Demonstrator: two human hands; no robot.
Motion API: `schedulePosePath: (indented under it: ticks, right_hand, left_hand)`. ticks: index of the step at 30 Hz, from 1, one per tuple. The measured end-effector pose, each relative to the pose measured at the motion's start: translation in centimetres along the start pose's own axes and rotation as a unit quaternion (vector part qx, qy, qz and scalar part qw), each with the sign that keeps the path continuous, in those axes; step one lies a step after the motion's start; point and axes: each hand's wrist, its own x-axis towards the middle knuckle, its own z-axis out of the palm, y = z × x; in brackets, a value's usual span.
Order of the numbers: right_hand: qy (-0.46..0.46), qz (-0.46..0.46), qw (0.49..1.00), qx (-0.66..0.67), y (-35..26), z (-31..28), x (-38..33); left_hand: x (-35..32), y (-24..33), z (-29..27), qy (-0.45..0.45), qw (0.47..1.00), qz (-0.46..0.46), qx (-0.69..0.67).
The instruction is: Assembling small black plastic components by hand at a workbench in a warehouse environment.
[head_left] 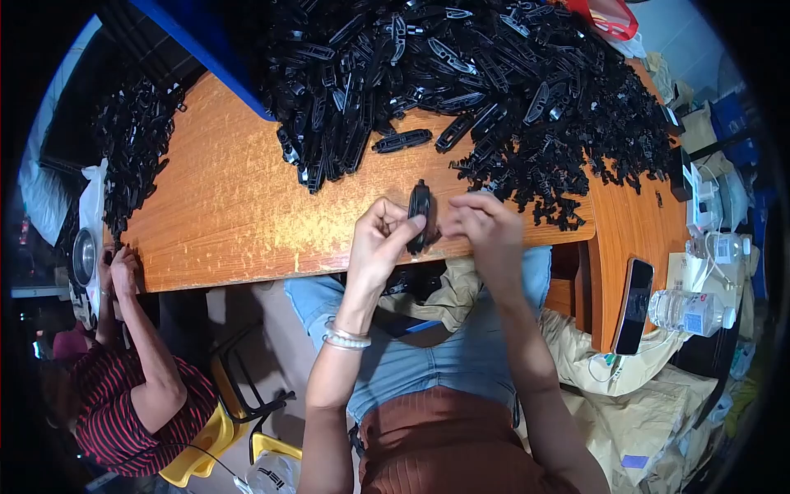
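Left hand [380, 239] and right hand [485, 226], fingers closed on one black plastic part [420, 216] just off the worktop [230, 206] edge; a slackened pinch would likely drop it lapward.

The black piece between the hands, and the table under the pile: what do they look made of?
The black piece, held by left hand and right hand, looks like moulded plastic: uniform black, slight sheen. The table looks like orange-brown wood-grain laminate, chipped pale along its edge.
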Motion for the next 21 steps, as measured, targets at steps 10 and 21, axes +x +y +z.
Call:
schedulePosePath:
  ticks: [10,21]
  right_hand:
    - [0.064,-0.259,0.959,-0.096,0.9,1.3,0.8]
    - [0.178,-0.311,0.777,-0.517,1.2,-1.7,0.6]
  left_hand:
    - [1.9,0.3,-0.5,0.166,0.982,0.048,-0.08]
    - [1.0,0.2,-2.7,0.084,0.976,0.067,-0.187]
